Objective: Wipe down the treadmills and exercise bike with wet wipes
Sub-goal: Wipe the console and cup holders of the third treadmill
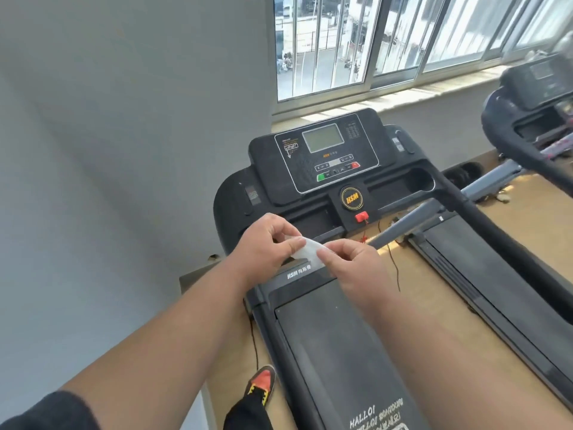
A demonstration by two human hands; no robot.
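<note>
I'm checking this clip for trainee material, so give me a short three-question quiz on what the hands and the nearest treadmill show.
1. True or false: the white wet wipe is already pressed flat on the black treadmill console.
2. Which hands hold the wipe? A) left only B) right only C) both
3. Fill in: the small red safety clip sits just below the round yellow-and-black ___ logo badge.

Key
1. False: the wipe is held in the air in front of the console, not touching it.
2. C: the left hand and the right hand each pinch an end.
3. HSM
</note>
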